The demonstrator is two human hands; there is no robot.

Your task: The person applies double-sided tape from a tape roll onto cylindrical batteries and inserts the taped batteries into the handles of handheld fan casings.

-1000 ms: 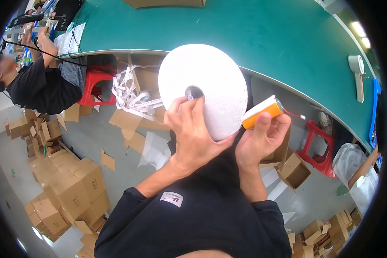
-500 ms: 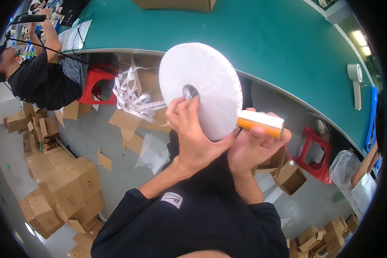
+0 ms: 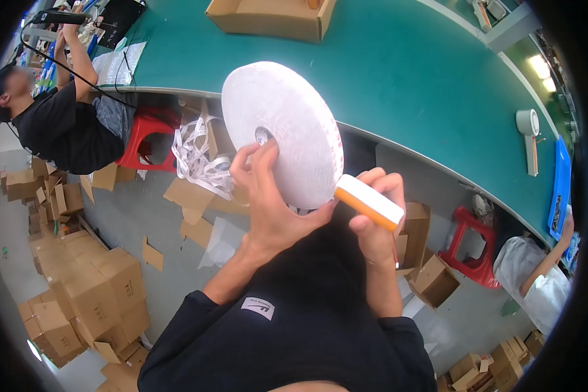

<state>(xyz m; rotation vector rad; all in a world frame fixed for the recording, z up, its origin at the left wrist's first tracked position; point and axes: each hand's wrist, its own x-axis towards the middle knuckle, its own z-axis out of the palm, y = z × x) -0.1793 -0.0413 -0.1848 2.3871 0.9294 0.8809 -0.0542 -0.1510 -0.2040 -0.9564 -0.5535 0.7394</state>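
A large white roll [image 3: 294, 124], like a broad disc of wound tape or labels, is gripped by my left hand [image 3: 268, 202]. Two of its fingers reach into the core, while the thumb lies along the lower rim. Close to the roll's right edge, my right hand [image 3: 379, 238] pinches an orange block with a white top [image 3: 369, 202], rounded along its side. The block's near-left end meets or nearly meets the roll's edge; I cannot tell which. A thin reddish wire hangs below the block beside my right palm.
A green table [image 3: 405, 72] runs ahead, bearing an open carton [image 3: 268, 19], a tape roll with a handle [image 3: 528, 124] and a blue tray [image 3: 559, 189]. Red stools [image 3: 473, 248], tangled white strips [image 3: 199, 153] and stacked cartons [image 3: 98, 281] surround me. Co-workers sit left and right.
The roll and both hands have shifted left. The orange block has tilted, its right end lower, and my right fingers have curled round it. More of the far carton shows.
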